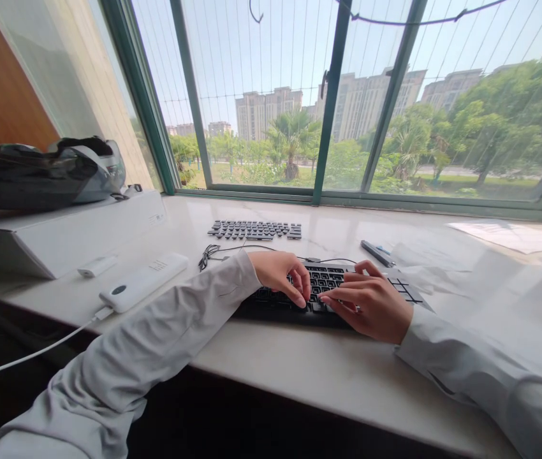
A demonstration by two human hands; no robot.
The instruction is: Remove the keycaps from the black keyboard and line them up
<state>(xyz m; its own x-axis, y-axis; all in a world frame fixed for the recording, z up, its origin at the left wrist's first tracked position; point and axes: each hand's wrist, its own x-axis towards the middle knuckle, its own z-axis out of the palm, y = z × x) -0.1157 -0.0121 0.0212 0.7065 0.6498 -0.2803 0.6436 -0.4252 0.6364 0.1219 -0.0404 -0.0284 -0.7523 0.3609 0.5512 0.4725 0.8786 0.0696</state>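
A black keyboard [321, 280] lies on the white marble sill [300, 363], with part of its right side showing bare slots. My left hand [280, 274] rests on the left half of the keyboard, fingers bent and tips pressing on the keys, holding nothing. My right hand [371, 303] reaches in from the right. Its fingers are drawn together in a pinch at a key near the keyboard's front middle, and what they hold is too small to name. Behind the keyboard, several loose dark keycaps [255, 229] sit in neat rows.
A black cable [213, 252] coils left of the keyboard. Close by are a white power bank [144, 282] with its white cord and a small white device [96, 266]. A white box [60, 236] carries a black bag [36, 175]. A dark tool [376, 253] and papers [510, 234] lie right.
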